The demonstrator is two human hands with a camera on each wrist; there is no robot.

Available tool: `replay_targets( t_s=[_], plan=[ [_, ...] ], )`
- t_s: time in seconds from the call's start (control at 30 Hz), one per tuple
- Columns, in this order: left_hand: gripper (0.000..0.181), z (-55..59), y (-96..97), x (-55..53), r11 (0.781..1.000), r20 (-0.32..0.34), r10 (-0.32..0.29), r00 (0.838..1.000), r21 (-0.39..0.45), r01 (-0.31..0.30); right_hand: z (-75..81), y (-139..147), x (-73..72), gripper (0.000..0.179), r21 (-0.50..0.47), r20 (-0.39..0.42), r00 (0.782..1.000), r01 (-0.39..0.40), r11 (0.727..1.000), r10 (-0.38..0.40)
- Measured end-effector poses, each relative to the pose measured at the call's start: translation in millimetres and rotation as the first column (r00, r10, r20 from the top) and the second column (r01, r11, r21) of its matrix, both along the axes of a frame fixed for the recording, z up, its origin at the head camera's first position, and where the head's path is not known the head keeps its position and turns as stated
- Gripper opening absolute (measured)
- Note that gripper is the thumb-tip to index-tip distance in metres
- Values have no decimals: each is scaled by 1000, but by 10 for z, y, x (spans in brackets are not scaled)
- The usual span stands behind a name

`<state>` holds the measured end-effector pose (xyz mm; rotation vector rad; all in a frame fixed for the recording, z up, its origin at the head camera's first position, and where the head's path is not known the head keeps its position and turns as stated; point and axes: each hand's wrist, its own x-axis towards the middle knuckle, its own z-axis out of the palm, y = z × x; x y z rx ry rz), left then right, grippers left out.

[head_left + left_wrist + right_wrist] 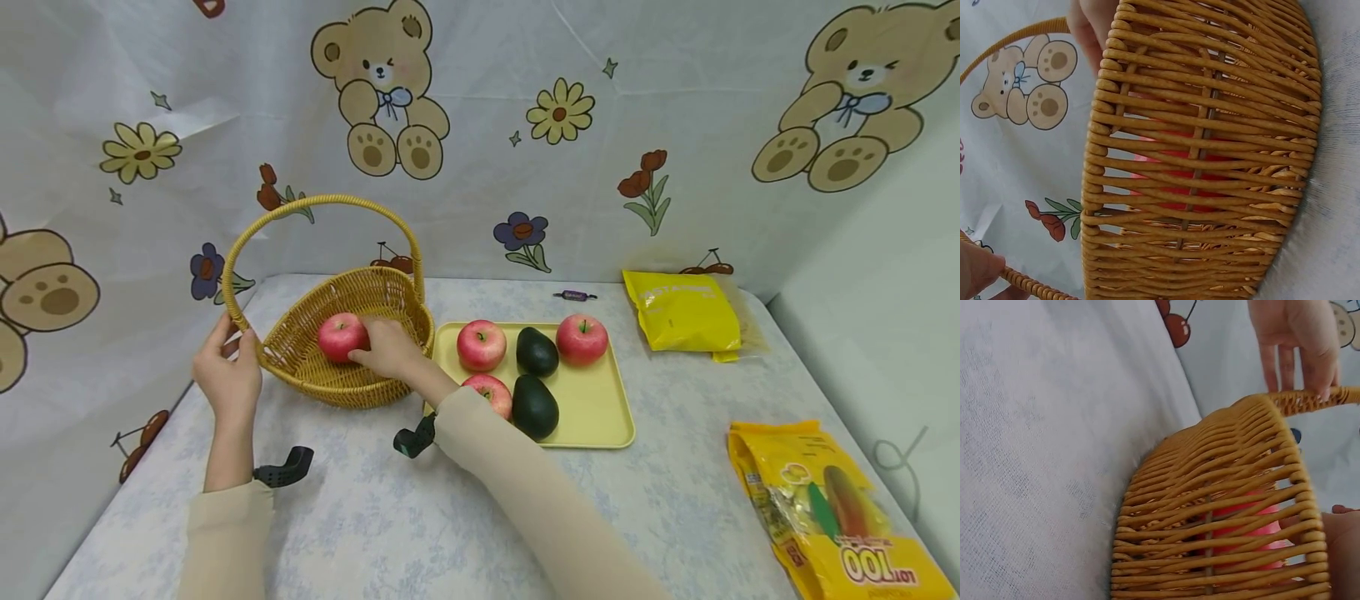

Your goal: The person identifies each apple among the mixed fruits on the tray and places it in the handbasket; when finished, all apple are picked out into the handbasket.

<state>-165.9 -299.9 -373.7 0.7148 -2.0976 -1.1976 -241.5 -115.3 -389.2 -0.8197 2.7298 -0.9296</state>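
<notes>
A wicker basket (352, 392) with a tall arched handle stands at the left of the table. Near the base of that handle, my left hand (228, 367) grips it between thumb and fingers; the right wrist view shows this left hand (1297, 347) too. Inside the basket, my right hand (393, 346) holds a red apple (343, 337) from its right side, thumb toward the front. Its other fingers are mostly hidden. Through the weave in the left wrist view, parts of the red apple (1179, 169) show behind the basket's wall (1147, 234).
Right of the basket lies a yellow tray (592, 408) with apples (482, 345) and two dark avocados (536, 407). Farther right are a yellow packet (686, 312) and a yellow-orange bag (840, 517). A small purple item (575, 296) lies behind the tray.
</notes>
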Motion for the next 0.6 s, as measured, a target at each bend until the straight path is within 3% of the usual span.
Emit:
replay_targets(
  t_s=[0.23, 0.43, 0.6],
  plan=[
    [44, -10, 1, -12, 1000, 4, -8, 1000, 8, 8, 169, 242, 150, 67, -152, -18, 998, -66, 986, 64],
    [44, -10, 3, -10, 1000, 2, -12, 1000, 7, 12, 311, 639, 310, 71, -282, -1, 993, -115, 952, 120],
    [44, -14, -12, -2, 1000, 8, -14, 1000, 4, 14, 384, 1022, 461, 73, -344, -11, 994, -106, 933, 109]
  ],
)
